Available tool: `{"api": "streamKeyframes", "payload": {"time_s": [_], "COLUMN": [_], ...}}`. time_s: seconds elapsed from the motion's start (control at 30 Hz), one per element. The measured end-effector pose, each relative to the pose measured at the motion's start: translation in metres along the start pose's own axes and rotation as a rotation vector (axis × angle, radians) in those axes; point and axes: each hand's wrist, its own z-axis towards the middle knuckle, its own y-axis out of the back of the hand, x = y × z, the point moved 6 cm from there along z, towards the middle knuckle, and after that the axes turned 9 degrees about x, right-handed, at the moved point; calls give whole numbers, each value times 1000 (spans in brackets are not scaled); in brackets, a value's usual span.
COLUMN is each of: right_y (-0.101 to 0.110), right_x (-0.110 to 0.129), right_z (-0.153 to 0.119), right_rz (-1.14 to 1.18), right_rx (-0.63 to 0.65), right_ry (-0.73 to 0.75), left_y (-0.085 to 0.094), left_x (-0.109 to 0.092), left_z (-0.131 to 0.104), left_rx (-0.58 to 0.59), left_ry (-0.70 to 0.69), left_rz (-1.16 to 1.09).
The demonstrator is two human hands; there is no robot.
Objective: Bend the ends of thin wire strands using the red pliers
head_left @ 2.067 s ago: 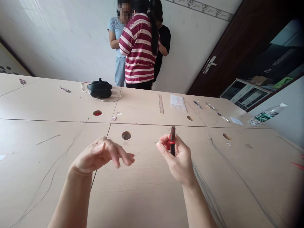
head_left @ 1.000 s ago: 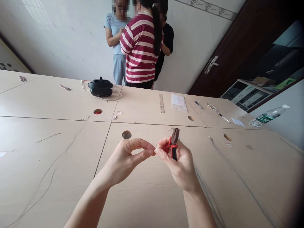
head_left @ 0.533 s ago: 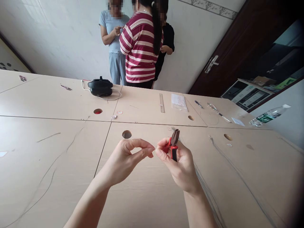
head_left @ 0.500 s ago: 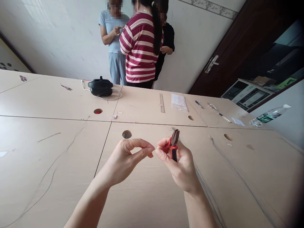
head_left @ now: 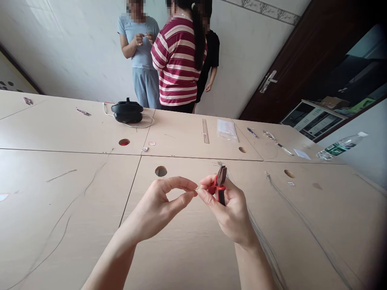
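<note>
Nearest us are our two forearms, reaching in over the table (head_left: 169,257). Our left hand (head_left: 169,209) comes from the left with thumb and fingertips drawn together on what looks like a thin strand (head_left: 198,188). That strand sits right in the narrow gap where our two hands meet: just right of the left fingertips and just left of the right thumb and forefinger. It is too small for us to make out its long axis; both hands are about equally near.

Our right hand (head_left: 228,207) has its fingers folded around red-and-black pliers (head_left: 221,177), which stand with their long axis pointing away from us, nose leaning slightly right. We cannot tell whether the right thumb and forefinger also grip the strand.

Beside the right forearm, a bundle of grey wires (head_left: 260,231) runs along the tabletop; a second bundle (head_left: 267,176) lies farther right, and a long loose wire (head_left: 84,194) curves well off to the left.

Beyond the hands we see a black case (head_left: 127,112), a ruler (head_left: 205,131) and a plastic packet (head_left: 227,130). Past the far edge, three people stand by the wall, one in a striped shirt (head_left: 179,60).
</note>
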Motion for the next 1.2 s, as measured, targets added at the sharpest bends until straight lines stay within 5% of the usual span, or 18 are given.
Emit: {"api": "streamKeyframes", "payload": {"time_s": [0.23,0.47,0.8,1.0,1.2], "right_y": [-2,-2,0,5,5], "right_x": [3,-1,-3,-1,2], "right_z": [0,-1,2,2,3], "right_rz": [10,38,107,85,42], "right_rx": [27,53,81,55,27], "right_ry": [11,-28,-73,-34,-5], "left_y": [-1,0,-4,-1,-4], "left_x": [1,-6,-21,0,12], "left_z": [2,0,-2,4,12], "left_rx": [-15,-87,-96,51,237], "left_ry": [-20,-68,-392,-65,-54], "left_rz": [-20,233,429,210,45]}}
